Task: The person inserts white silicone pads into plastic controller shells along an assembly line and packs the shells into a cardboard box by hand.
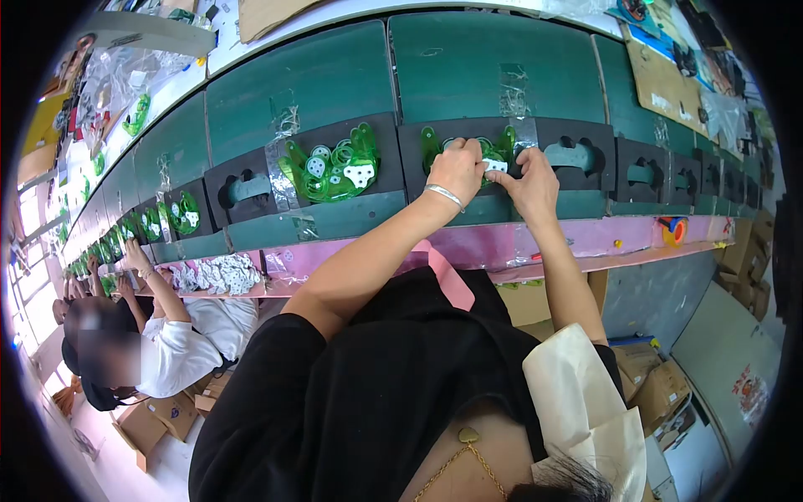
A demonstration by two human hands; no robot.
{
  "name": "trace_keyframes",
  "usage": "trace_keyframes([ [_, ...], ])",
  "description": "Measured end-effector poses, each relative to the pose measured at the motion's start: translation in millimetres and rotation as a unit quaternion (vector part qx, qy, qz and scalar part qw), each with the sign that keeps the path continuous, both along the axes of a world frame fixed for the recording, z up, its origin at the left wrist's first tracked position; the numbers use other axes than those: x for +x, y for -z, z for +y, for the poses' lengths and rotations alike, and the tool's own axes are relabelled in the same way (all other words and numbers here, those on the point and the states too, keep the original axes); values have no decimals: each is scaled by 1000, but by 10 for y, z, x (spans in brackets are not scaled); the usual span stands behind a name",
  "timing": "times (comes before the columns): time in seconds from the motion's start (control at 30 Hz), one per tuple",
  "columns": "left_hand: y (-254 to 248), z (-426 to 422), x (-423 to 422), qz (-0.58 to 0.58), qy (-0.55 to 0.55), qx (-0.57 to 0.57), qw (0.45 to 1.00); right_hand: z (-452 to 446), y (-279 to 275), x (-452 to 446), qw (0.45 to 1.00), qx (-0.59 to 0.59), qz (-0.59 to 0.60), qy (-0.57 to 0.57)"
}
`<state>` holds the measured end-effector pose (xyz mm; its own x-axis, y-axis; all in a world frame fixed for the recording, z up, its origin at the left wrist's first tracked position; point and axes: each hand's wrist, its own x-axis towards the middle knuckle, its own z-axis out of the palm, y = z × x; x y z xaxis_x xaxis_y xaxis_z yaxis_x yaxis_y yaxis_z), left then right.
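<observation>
A green plastic part (428,142) lies in a cut-out of a black foam block (416,177) in front of me. A small white piece with dark holes (495,166) is between my hands, over the green part. My left hand (456,171), with a bangle at the wrist, is closed, its fingertips at the white piece's left side and partly hidden. My right hand (533,184) is closed too, the thumb pressed against the white piece's right end. To the left, another green part (339,167) with white pieces fitted on it sits in its own foam block.
Dark green boards (493,50) run along the line, with more foam blocks (657,171) to the right. A pink ledge (585,238) borders the near side, bearing a roll of orange tape (672,232) and a pile of white pieces (219,274). Another person (176,351) works at left.
</observation>
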<state>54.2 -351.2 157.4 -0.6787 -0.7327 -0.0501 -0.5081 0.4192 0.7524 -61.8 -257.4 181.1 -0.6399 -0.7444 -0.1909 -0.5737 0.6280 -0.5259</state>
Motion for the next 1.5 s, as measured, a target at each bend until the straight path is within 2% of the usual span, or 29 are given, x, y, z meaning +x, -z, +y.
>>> trace_keyframes([
  [0.07,5,-3,2,1,15,3,1000,0,-36,-31,1000,-2,10,-22],
  [0.17,-24,-21,97,47,22,1,999,-37,-16,-187,982,-86,-165,41],
  [0.23,-205,-30,250,89,2,4,996,-118,82,-260,975,-160,-146,39],
  [0.3,-208,-151,410,95,-82,-61,990,-199,237,-338,960,-233,-154,11],
  [0.4,-161,-300,530,46,-181,-83,979,-216,139,-358,967,-146,-207,14],
  [0.5,83,-385,563,-16,-68,-39,997,-208,130,-370,973,-131,-192,5],
  [0.53,-14,-359,552,-23,-80,-23,996,-206,153,-374,971,-139,-193,10],
  [0.67,-67,-341,674,49,-120,-34,991,-219,1,-271,958,-168,-231,7],
  [0.73,-328,-342,845,89,-136,-62,985,-304,-194,-99,950,-185,-253,-2],
  [0.83,-642,-452,1329,81,-158,-100,979,-537,-436,303,943,-184,-276,-41],
  [0.97,-760,-712,2014,31,-202,-38,978,-912,-373,912,919,-210,-324,-86],
  [1.0,-701,-781,2125,49,-212,3,976,-998,-313,1012,923,-217,-306,-92],
  [1.1,-530,-924,2307,26,-164,18,986,-1087,-165,1151,930,-215,-289,-80],
  [1.27,-302,-996,2362,64,-126,36,989,-1000,-46,1238,924,-225,-308,-34],
  [1.37,-297,-1068,2393,49,-128,105,985,-957,-10,1295,902,-268,-337,-29],
  [1.5,-141,-1219,2446,11,-39,122,992,-867,53,1328,936,-179,-301,-43],
])
